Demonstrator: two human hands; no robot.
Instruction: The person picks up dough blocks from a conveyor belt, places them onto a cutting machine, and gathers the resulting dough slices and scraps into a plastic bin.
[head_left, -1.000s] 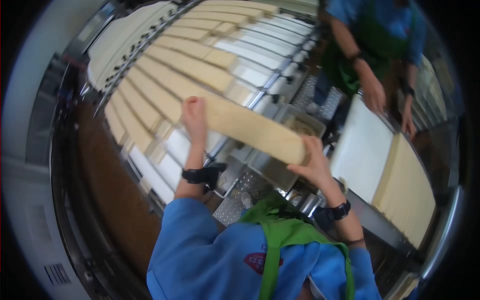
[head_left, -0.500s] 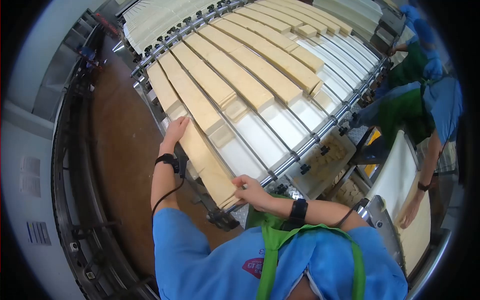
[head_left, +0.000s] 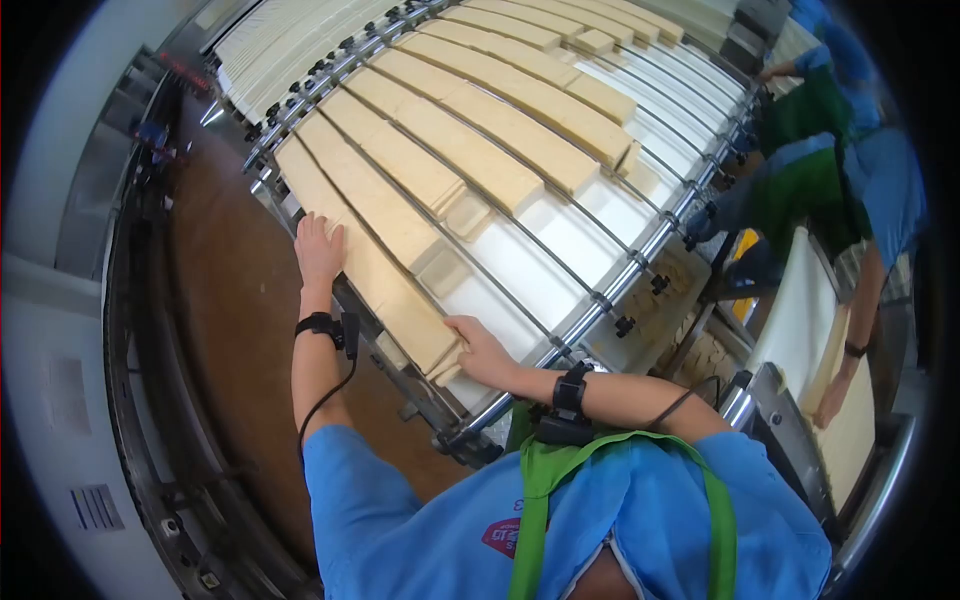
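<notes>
A long stack of pale yellow sheets (head_left: 395, 305), like bean curd sheets, lies in the leftmost lane of the slatted table. My left hand (head_left: 319, 248) rests on the stack's left edge, fingers stretched out and thumb apart. At the near end, my right hand (head_left: 484, 352) has its fingers curled around the right corner, where thin layers show at the edge. Part of its grip is hidden behind the knuckles. Directly right lies another long pale yellow stack (head_left: 370, 195), which neither hand touches.
Metal rods divide the white table surface (head_left: 520, 265) into lanes with more stacks. A metal bar with black knobs (head_left: 590, 310) runs along the near edge. To the right, a co-worker's hand (head_left: 832, 400) touches pale material. Brown floor (head_left: 235, 290) lies left.
The leftmost stack has slid away from me along its lane, its near end now farther from the front bar. My left hand moved left and its fingers spread; my right hand followed the stack forward.
</notes>
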